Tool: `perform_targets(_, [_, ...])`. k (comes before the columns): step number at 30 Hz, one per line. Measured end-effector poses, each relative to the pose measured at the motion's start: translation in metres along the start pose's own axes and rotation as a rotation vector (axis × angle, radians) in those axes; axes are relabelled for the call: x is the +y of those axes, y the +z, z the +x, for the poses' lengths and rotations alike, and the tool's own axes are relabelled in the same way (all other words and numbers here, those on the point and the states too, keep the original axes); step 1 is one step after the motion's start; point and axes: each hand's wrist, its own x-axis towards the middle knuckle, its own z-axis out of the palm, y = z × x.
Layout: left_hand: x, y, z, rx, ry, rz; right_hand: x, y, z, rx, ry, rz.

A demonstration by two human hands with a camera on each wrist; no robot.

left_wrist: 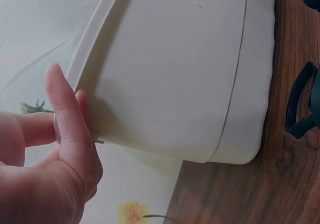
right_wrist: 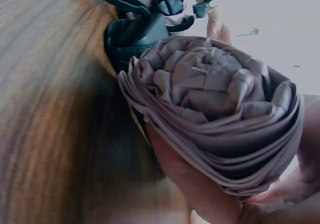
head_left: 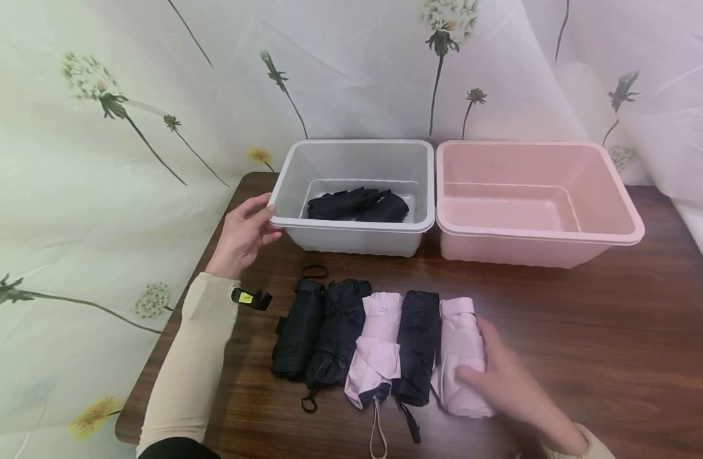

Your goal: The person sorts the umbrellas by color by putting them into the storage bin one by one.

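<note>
My left hand (head_left: 245, 233) grips the front left corner of a grey plastic bin (head_left: 351, 241), thumb and fingers on its rim, as the left wrist view also shows at the bin's rim (left_wrist: 86, 49). Folded black umbrellas (head_left: 351, 204) lie inside that bin. At the right end of a row of folded umbrellas, my right hand (head_left: 509, 376) holds a pale pink umbrella (head_left: 459, 338), thumb on one side and fingers on the other. The right wrist view looks onto the gathered fabric end of this umbrella (right_wrist: 205, 84). Next to it lies a black umbrella (head_left: 417, 344).
A pink bin (head_left: 535, 248) stands right of the grey one. The row also holds another pink umbrella (head_left: 377, 344) and two black ones, a ruffled one (head_left: 340, 338) and one at the left end (head_left: 298, 338). A flower-printed cloth (head_left: 351, 76) hangs behind the wooden table (head_left: 615, 331).
</note>
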Motion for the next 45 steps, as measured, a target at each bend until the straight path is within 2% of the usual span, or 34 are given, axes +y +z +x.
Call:
perform_targets(7, [0.0,0.0,0.002,-0.007,0.0,0.008,-0.011,-0.013,0.0,0.014,0.013,0.091])
perform_targets(19, [-0.001,-0.003,0.002,-0.016,-0.005,-0.034,-0.034,-0.042,-0.003,0.136,-0.145,0.044])
perform_targets(24, [-0.001,-0.003,0.002,-0.015,-0.007,-0.038,-0.039,-0.049,-0.003,0.166,-0.186,0.056])
perform_targets(29, [-0.001,-0.002,0.001,-0.016,-0.013,-0.03,-0.044,-0.057,-0.001,0.219,-0.264,0.093])
perform_targets(35, [-0.001,-0.003,0.0,-0.023,-0.013,-0.038,-0.052,-0.07,-0.001,0.275,-0.317,0.079])
perform_targets(41, [-0.002,-0.003,0.0,-0.011,-0.015,0.01,-0.059,-0.085,0.001,0.303,-0.313,0.197])
perform_targets(45, [-0.002,-0.003,0.001,-0.012,-0.016,0.013,-0.062,-0.094,0.005,0.296,-0.296,0.366])
